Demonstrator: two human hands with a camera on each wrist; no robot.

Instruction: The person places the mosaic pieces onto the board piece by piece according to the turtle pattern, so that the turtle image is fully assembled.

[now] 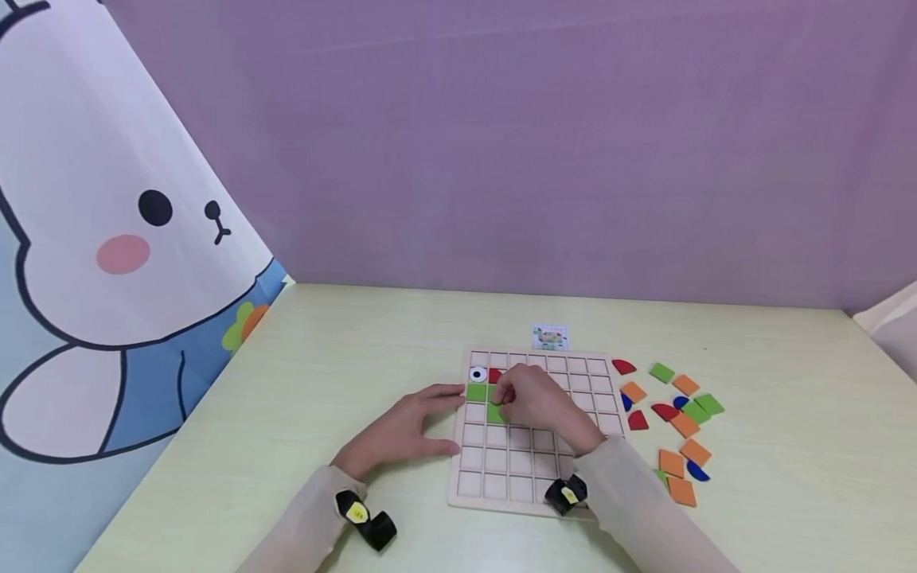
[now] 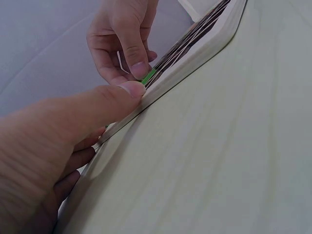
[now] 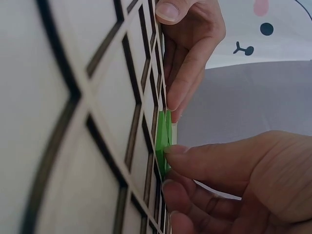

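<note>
A wooden grid board (image 1: 470, 459) lies on the table. My right hand (image 1: 537, 402) reaches over its upper left part, thumb and fingers pinching a green square tile (image 3: 161, 139) low over the cells. Another green tile (image 1: 476, 392) sits in the left column, and one more green tile (image 1: 495, 414) shows just below the fingertips. Above them are a white tile with a black-dotted eye (image 1: 478, 374) and a red piece (image 1: 494, 376), partly covered by the hand. With fingers spread and fairly straight, my left hand (image 1: 401, 430) touches the board's left edge.
Right of the board lie scattered loose pieces: orange squares (image 1: 695, 452), green squares (image 1: 709, 403), red quarter-rounds (image 1: 637, 420) and blue half-rounds (image 1: 697, 471). A small picture card (image 1: 550, 337) lies behind the board. A purple cloth (image 1: 537, 159) stands behind the table (image 1: 372, 342).
</note>
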